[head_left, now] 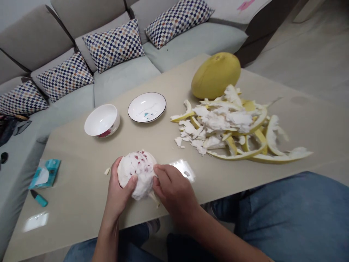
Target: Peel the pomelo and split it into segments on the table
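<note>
A peeled pomelo (140, 169), white with pith and showing reddish flesh in spots on top, is held over the near part of the table. My left hand (117, 191) wraps round its left side, thumb pressed on the front. At its right side my right hand (174, 187) is closed, finger and thumb pinching the white pith at the edge. A small pale scrap of pith (155, 198) hangs below those fingers. Further right lies a heap of yellow rind strips and white pith (226, 123).
A whole pomelo (216, 75) stands behind the heap. A white bowl (102, 120) and a dark-rimmed plate (147, 107) sit beyond my hands. On the left lie a tissue packet (53, 173) and a teal-handled knife (40, 199). A sofa (122, 74) borders the table (84, 203).
</note>
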`<state>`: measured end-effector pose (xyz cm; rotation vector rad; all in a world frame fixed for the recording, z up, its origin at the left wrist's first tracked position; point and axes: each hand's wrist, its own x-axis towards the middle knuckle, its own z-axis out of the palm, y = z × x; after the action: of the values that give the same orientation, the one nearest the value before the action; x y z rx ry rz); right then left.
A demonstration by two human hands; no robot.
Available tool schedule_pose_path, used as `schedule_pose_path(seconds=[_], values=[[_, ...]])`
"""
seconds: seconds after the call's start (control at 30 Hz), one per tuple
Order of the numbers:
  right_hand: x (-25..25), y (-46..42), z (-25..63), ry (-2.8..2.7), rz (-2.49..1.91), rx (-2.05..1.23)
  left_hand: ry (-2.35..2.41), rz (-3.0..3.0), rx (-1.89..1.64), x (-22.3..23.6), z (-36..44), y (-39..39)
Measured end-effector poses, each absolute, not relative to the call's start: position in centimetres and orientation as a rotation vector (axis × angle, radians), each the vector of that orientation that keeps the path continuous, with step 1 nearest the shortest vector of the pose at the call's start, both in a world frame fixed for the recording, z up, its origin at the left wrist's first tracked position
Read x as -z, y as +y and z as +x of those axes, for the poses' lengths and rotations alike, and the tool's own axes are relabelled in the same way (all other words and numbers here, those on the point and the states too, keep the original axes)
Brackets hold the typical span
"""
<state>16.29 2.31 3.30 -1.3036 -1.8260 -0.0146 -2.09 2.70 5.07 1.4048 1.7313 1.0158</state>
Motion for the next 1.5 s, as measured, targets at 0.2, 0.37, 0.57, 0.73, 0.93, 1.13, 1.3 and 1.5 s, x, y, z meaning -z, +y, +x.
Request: schedule_pose_path(seconds=[0.2,0.37,0.57,0.73,0.93,1.13,1.3,1.5], values=[[-3.2,2.6,16.4,-1.817,-1.259,-0.019,1.709,1.389,-1.050,-4.9,-2.0,2.6],[-2.9,2.5,17.3,-1.882,-1.200,-0.065,1.700,1.410,-1.051,-4.9,-2.0,2.4],[-2.3,3.4,16.9,-1.865,-1.174,-0.012,1.740,1.446,-1.084,-4.8,-1.6,2.3],[-3.4,3.6,17.4,-1.913,-1.217,-0.127,1.736,1.428,-1.090,-4.6,-1.7,2.3],[-3.3,4.2,17.5,-1.995,-1.285,-0.146,1.704,1.534,-1.079,-4.6,-1.8,2.3],[-3.3,4.3,17.9,-1.953,-1.226,-0.172,1.719,1.477,-1.103,-4.1,-2.0,2.0],[-3.3,4.4,18.1,-2.024,-1.180,-0.134,1.677,1.495,-1.106,-4.0,-2.4,2.1],[-3.6,6.1,18.7,-1.914,-1.209,-0.426,1.677,1.484,-1.110,-3.6,-2.8,2.2]])
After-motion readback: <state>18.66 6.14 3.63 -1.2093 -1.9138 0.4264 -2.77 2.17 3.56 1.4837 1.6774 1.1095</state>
